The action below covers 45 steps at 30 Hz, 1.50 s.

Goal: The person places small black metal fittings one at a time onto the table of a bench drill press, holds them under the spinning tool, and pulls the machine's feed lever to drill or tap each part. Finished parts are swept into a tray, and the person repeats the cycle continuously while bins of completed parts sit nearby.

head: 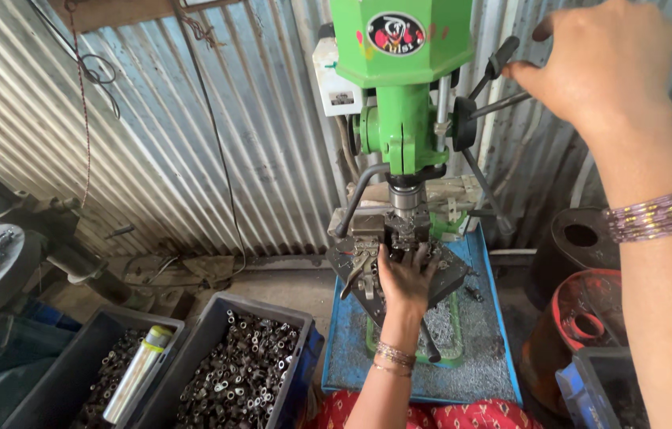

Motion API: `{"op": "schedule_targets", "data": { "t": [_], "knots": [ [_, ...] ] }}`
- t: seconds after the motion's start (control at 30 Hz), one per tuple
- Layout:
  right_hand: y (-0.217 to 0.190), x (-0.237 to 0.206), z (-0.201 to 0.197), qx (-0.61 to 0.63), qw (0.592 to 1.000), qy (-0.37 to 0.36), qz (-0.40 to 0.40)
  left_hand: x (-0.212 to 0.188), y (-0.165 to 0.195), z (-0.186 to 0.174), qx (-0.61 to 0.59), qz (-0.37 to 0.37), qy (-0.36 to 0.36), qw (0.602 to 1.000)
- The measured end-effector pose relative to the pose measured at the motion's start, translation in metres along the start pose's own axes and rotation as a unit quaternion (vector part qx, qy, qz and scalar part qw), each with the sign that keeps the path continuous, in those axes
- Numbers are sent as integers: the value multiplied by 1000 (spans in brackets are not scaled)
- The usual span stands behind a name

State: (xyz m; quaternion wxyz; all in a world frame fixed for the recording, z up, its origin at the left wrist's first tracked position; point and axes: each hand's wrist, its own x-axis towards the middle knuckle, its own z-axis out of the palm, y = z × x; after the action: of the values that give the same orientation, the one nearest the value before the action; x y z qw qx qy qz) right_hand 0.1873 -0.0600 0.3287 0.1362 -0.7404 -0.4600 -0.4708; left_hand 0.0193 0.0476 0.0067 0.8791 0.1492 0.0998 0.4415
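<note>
**Small steel part held under a green bench drill**

The green drill press (401,87) is the biggest thing here and the landmark for the rest; it stands against a corrugated metal wall (217,119). Below its chuck sits the dark drill table (451,278), over a blue tray (491,349) strewn with metal swarf. Lower left of the drill are two dark bins (272,318) heaped with short metal sleeves, a silvery cylinder (139,372) lying in the nearer-left one. Right of the drill stands a rusty red drum (590,318).

The right hand (602,67) is up at the drill's right side, its fingers curled about the black-knobbed feed lever (499,59). The left hand (406,278) rests on the drill table straight beneath the chuck, fingers spread and pressing on the small clamping fixture (406,230); the workpiece in it is mostly hidden.

Judging by the bins, the piece is a small steel sleeve: stiff, dense for its size, likely oily and sharp-edged from swarf. It is best pinched by its outer sides, fingertips kept clear of the bit's path.
</note>
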Motion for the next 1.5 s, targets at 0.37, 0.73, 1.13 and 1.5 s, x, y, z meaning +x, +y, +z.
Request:
{"op": "schedule_targets", "data": {
  "t": [0.37, 0.73, 1.13, 1.5],
  "knots": [
    [4, 0, 6, 22, 999, 26, -6, -3, -13, 3, 25, 11, 51, 998],
    [7, 0, 10, 4, 999, 31, -10, -13, -48, 2, -32, 56, 54, 996],
    [8, 0, 10, 18, 999, 38, -17, -78, -123, -5, 554, -98, -239, 791],
    [10, -3, 13, -38, 995, 84, -37, -12, -35, -3, 908, 257, -77, 322]
  ]
}}
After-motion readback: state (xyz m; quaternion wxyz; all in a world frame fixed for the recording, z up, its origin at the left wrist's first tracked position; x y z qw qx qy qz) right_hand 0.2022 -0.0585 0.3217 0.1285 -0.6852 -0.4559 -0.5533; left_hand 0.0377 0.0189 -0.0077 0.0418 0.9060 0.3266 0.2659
